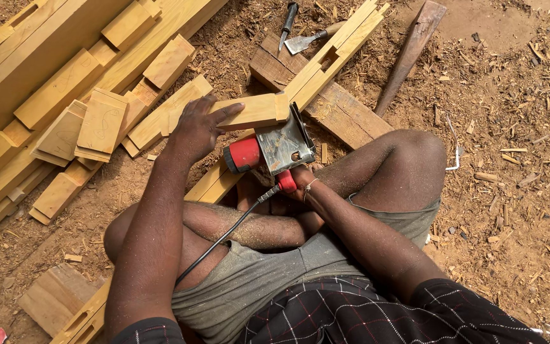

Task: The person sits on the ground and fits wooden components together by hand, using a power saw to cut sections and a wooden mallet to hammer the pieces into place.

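Red and grey power tool [268,151], pale yellow wood block [253,111], dark checked shirt [351,315]

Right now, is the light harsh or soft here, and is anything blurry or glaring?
Head view: soft, even daylight with only faint shadows under the wood blocks; sharp focus on the left hand, the wood piece and the red power tool; mild sheen on its metal plate, no strong glare; the right hand is mostly hidden; edges bend slightly.
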